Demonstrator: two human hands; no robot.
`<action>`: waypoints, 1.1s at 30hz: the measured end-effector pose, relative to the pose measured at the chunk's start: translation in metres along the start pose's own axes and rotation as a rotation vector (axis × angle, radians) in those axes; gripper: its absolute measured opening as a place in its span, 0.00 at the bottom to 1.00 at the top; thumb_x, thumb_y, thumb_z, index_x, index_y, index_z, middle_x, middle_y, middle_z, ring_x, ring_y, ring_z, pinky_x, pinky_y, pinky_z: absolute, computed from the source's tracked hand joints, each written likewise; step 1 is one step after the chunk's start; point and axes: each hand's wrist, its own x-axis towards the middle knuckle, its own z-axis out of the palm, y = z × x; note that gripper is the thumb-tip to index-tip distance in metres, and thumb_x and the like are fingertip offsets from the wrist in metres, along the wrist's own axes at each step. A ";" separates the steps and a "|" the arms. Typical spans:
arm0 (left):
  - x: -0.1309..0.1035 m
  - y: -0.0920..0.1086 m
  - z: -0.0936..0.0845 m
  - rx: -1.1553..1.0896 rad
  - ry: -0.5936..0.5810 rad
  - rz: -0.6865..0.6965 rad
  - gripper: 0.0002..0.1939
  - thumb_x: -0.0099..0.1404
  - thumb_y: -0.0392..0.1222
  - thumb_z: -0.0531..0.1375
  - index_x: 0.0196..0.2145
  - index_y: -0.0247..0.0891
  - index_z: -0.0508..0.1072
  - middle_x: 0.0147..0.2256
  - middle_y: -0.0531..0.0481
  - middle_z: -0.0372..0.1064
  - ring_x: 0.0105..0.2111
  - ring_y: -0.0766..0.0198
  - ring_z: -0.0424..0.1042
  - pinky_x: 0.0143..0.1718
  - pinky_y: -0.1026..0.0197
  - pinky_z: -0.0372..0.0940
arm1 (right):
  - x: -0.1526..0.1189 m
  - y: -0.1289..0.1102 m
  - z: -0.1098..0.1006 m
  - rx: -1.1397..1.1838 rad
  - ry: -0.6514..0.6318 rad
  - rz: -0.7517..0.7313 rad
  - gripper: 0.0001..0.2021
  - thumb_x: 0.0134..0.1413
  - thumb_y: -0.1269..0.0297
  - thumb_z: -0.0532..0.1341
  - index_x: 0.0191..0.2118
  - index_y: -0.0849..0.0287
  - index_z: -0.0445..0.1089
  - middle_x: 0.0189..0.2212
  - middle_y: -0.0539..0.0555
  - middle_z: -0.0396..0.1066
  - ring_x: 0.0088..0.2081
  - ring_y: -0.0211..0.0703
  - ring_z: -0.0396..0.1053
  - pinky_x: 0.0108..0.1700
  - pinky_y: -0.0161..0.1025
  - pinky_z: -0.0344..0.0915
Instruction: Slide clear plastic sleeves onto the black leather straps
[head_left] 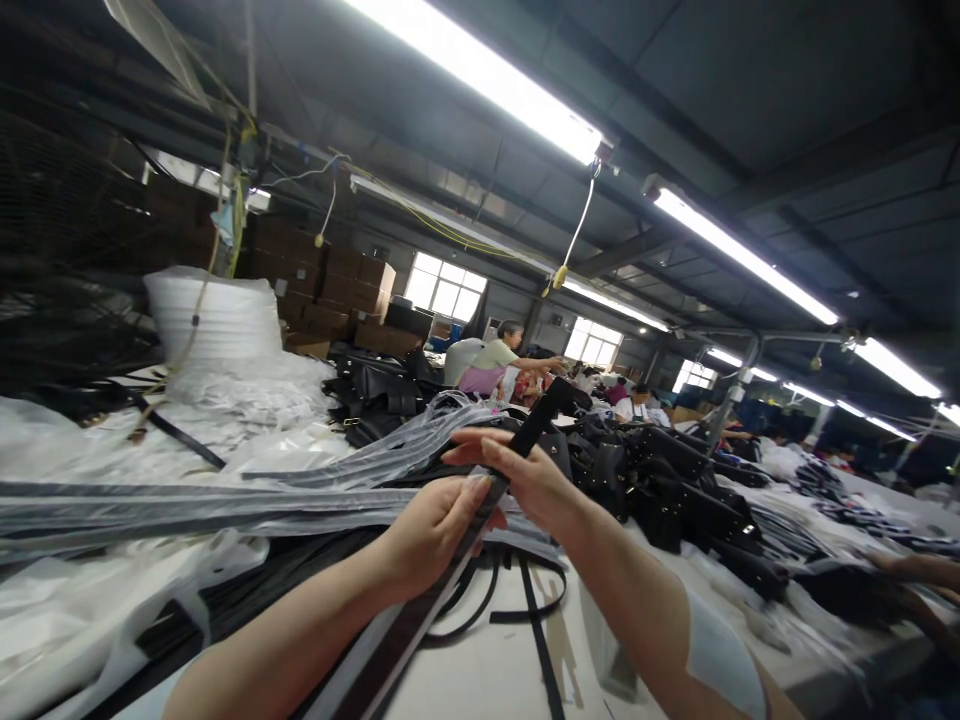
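Observation:
A long black strap (534, 420) runs up from the bottom edge, its lower length inside a clear plastic sleeve (409, 625) and its upper end bare. My left hand (435, 525) is closed round the sleeved part, thumb on top. Just above it, my right hand (544, 485) grips the strap near where the sleeve ends, with some fingers stretched out to the left. Below the hands, loose black straps (534, 620) lie on the white table (487, 680). Sleeved straps (202, 510) are spread in a long bundle to the left.
Black bags (660, 470) are heaped on the right. White plastic packaging (225, 400) is piled at the left, near cardboard boxes (345, 285). A co-worker (487, 360) sits farther back, and another person's arm (915, 575) reaches in at the right edge. Cords hang overhead.

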 end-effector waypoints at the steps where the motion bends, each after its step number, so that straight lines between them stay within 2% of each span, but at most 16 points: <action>1: -0.001 -0.001 0.001 0.011 -0.001 0.002 0.35 0.65 0.67 0.45 0.27 0.32 0.73 0.21 0.50 0.65 0.20 0.66 0.65 0.23 0.65 0.59 | 0.004 -0.007 -0.008 0.027 0.105 -0.075 0.22 0.49 0.50 0.67 0.46 0.59 0.72 0.25 0.51 0.75 0.24 0.39 0.71 0.32 0.37 0.69; 4: -0.003 -0.004 0.003 0.031 0.002 -0.014 0.34 0.65 0.66 0.45 0.27 0.32 0.74 0.21 0.51 0.64 0.20 0.66 0.65 0.23 0.65 0.59 | 0.016 -0.026 -0.030 0.034 0.390 -0.262 0.24 0.46 0.55 0.70 0.48 0.55 0.67 0.31 0.51 0.78 0.28 0.41 0.75 0.35 0.38 0.71; 6: -0.001 -0.004 0.002 0.019 0.006 -0.022 0.35 0.64 0.68 0.46 0.27 0.32 0.73 0.21 0.51 0.64 0.20 0.66 0.65 0.23 0.65 0.58 | 0.019 -0.030 -0.038 -0.047 0.429 -0.313 0.21 0.46 0.56 0.69 0.46 0.56 0.68 0.28 0.50 0.77 0.25 0.40 0.74 0.31 0.37 0.71; 8: 0.002 -0.001 0.001 -0.012 0.001 -0.028 0.35 0.63 0.69 0.46 0.26 0.32 0.73 0.22 0.50 0.65 0.20 0.66 0.65 0.23 0.65 0.58 | 0.020 -0.028 -0.036 -0.105 0.396 -0.304 0.17 0.49 0.53 0.67 0.39 0.59 0.71 0.24 0.50 0.76 0.22 0.40 0.73 0.28 0.37 0.71; 11: 0.006 0.003 -0.003 -0.054 -0.001 -0.026 0.36 0.62 0.70 0.47 0.26 0.32 0.74 0.21 0.51 0.64 0.19 0.67 0.64 0.22 0.65 0.58 | 0.016 -0.018 -0.023 -0.112 0.343 -0.238 0.18 0.52 0.48 0.63 0.33 0.60 0.71 0.21 0.51 0.75 0.21 0.41 0.72 0.26 0.37 0.71; 16: 0.010 0.007 -0.006 -0.040 0.041 -0.029 0.36 0.62 0.69 0.47 0.26 0.32 0.75 0.17 0.53 0.62 0.17 0.68 0.60 0.20 0.66 0.54 | 0.011 -0.006 -0.004 -0.122 0.298 -0.234 0.20 0.53 0.45 0.61 0.35 0.59 0.71 0.25 0.53 0.77 0.26 0.43 0.75 0.32 0.39 0.72; 21: 0.011 0.004 -0.007 0.053 0.100 -0.025 0.35 0.63 0.67 0.47 0.25 0.32 0.76 0.18 0.53 0.61 0.19 0.67 0.57 0.21 0.65 0.52 | 0.010 -0.001 0.003 -0.194 0.262 -0.243 0.20 0.56 0.45 0.59 0.38 0.59 0.72 0.29 0.55 0.79 0.32 0.44 0.77 0.38 0.40 0.71; 27: 0.013 0.001 -0.008 0.078 0.141 0.009 0.33 0.64 0.65 0.48 0.23 0.34 0.76 0.22 0.49 0.69 0.24 0.63 0.63 0.29 0.62 0.58 | 0.009 0.002 0.005 -0.222 0.242 -0.219 0.20 0.58 0.44 0.57 0.36 0.59 0.71 0.28 0.54 0.78 0.33 0.45 0.77 0.40 0.41 0.71; 30: 0.011 0.003 -0.006 0.001 0.140 -0.007 0.32 0.62 0.65 0.51 0.23 0.33 0.76 0.23 0.49 0.69 0.25 0.63 0.64 0.29 0.63 0.59 | 0.008 -0.001 0.004 -0.260 0.228 -0.223 0.20 0.58 0.45 0.57 0.37 0.59 0.71 0.29 0.54 0.78 0.34 0.45 0.77 0.41 0.41 0.70; 33: 0.007 0.004 -0.003 -0.261 0.089 -0.075 0.32 0.62 0.66 0.52 0.29 0.32 0.76 0.24 0.49 0.68 0.24 0.65 0.63 0.26 0.64 0.58 | 0.006 -0.006 0.002 -0.295 0.227 -0.223 0.21 0.57 0.44 0.57 0.39 0.58 0.71 0.29 0.54 0.78 0.33 0.44 0.76 0.38 0.40 0.70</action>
